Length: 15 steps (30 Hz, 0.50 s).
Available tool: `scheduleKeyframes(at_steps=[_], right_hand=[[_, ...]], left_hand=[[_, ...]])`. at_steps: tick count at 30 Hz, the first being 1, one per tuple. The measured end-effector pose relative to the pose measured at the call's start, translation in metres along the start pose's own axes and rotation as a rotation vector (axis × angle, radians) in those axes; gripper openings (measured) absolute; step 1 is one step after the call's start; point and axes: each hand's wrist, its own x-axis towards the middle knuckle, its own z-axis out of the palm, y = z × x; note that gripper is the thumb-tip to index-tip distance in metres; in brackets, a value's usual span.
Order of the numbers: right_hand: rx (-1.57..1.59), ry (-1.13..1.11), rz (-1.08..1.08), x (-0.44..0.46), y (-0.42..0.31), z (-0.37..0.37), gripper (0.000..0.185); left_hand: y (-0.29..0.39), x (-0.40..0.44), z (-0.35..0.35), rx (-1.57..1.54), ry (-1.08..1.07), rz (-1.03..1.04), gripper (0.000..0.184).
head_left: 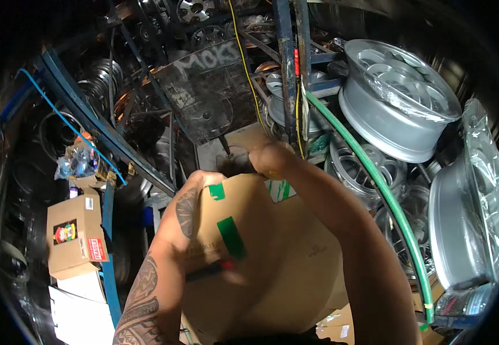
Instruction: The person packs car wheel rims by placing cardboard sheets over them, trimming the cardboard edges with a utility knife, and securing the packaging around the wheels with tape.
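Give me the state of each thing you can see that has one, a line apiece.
Large cardboard: bears patches of green tape.
Left hand: at the cardboard's upper edge, partly hidden.
Right hand: blurred, grip unclear.
Upper silver wheel: tilted, partly covered in clear plastic.
Lower silver wheel: on edge, clear plastic over its face.
Green hose: slanting down, gently bowed.
Box labelled FRAGILE: cannot tell whether sealed.

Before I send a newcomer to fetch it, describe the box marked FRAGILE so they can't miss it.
Left of the large tan cardboard piece, past the blue metal bar, sits a brown cardboard box. A red FRAGILE label and colourful picture set it apart.
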Motion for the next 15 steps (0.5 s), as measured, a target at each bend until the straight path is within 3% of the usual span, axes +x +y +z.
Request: scheduleKeyframes(at_steps=[2,3,5,6,7,9,10,11,12,15], right_hand=[[0.012,-0.212,0.028,0.006,-0.005,-0.015,0.031],[0.026,-0.289,0.029,0.008,-0.007,-0.025,0.031],[0.057,-0.41,0.017,0.014,-0.011,-0.042,0.031],[0.074,-0.454,0.003,0.016,-0.01,-0.047,0.031],[0.128,-0.475,-0.021,0.017,-0.006,-0.051,0.032],[0.244,-0.513,-0.057,0.014,0.006,-0.054,0.032],[0.319,-0.464,-0.036,0.012,0.015,-0.048,0.032],[0.399,-0.42,-0.017,0.007,0.021,-0.039,0.033],[0.476,-0.376,-0.001,0.0,0.028,-0.032,0.035],[0.902,0.076,-0.145,-0.063,0.089,-0.006,0.042]], left_hand=[[0.086,-0.147,0.049,-0.312,0.084,-0.061,0.031],[0.079,-0.146,0.044,-0.269,0.021,-0.083,0.03],[0.023,-0.019,0.01,0.005,-0.205,-0.028,0.027],[-0.018,0.08,-0.011,0.182,-0.359,0.058,0.026],[-0.042,0.123,-0.01,0.298,-0.411,0.178,0.024],[-0.078,0.134,0.019,0.547,-0.225,0.576,0.022],[-0.079,0.1,0.042,0.866,-0.017,0.685,0.022],[-0.071,0.064,0.056,0.743,0.102,0.78,0.028],[-0.07,0.054,0.06,0.774,0.157,0.746,0.029],[-0.086,0.063,0.072,0.845,0.273,0.77,0.03]])
